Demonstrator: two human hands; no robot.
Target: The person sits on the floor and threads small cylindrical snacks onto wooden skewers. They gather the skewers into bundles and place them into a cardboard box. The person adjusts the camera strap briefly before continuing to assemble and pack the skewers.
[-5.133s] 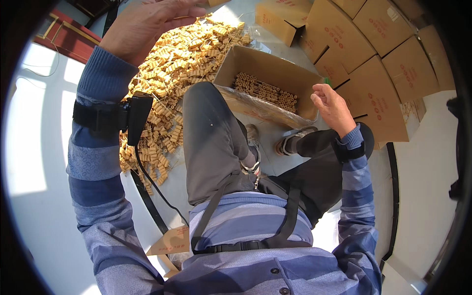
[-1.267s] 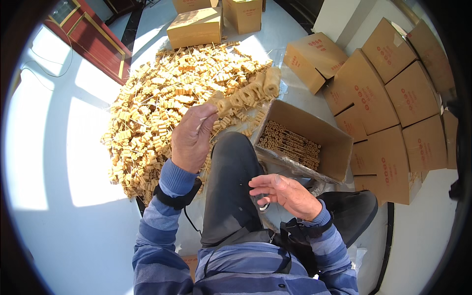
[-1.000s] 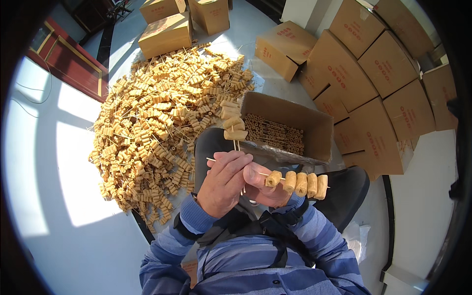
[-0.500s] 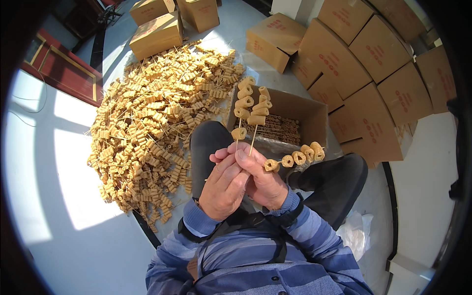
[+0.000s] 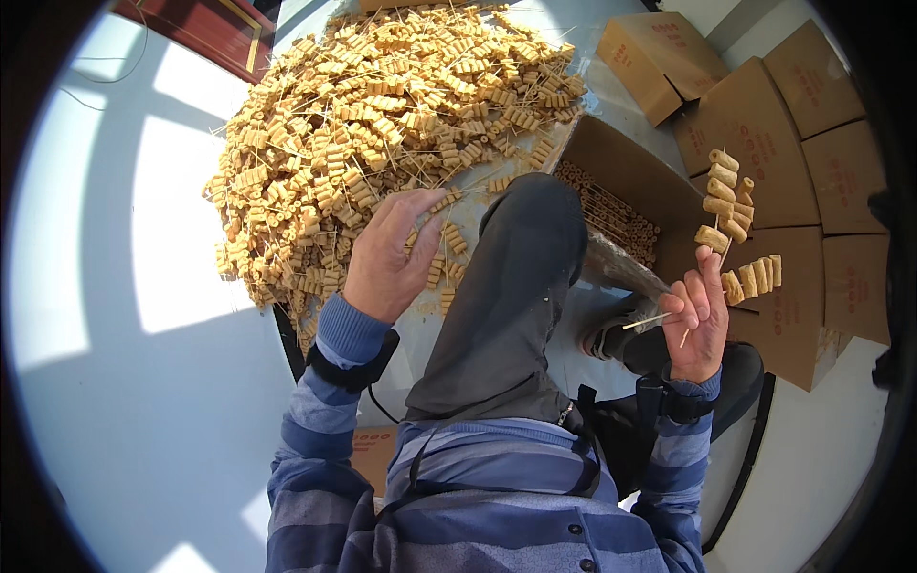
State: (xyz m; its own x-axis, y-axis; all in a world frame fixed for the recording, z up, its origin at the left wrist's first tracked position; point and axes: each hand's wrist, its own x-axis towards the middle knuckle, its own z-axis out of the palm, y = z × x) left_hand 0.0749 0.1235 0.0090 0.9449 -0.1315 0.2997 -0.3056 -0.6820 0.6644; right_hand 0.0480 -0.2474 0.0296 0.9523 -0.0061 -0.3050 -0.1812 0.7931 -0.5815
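Observation:
My right hand (image 5: 700,315) is closed round the thin sticks of a few skewers (image 5: 721,196), each threaded with short, hollow, tan tube-shaped pieces. Two skewers point up and away, while another fans out sideways to the right. Over the near right edge of a large heap of similar skewers (image 5: 353,124) is my left hand (image 5: 387,256). Its fingers are stretched forward with the thumb apart, close to some loose skewers (image 5: 449,239). Whether the fingertips touch one, I cannot tell.
Beyond my raised knee (image 5: 516,277) stands an open cardboard box (image 5: 611,148) with skewers packed in rows, partly hidden by the leg. Closed cartons (image 5: 755,134) are stacked at the right. A red door panel (image 5: 205,33) shows at the far left.
My hands have parted. The left has swung left to the heap; the right has moved right, carrying the skewers. The view has shifted left, toward the heap.

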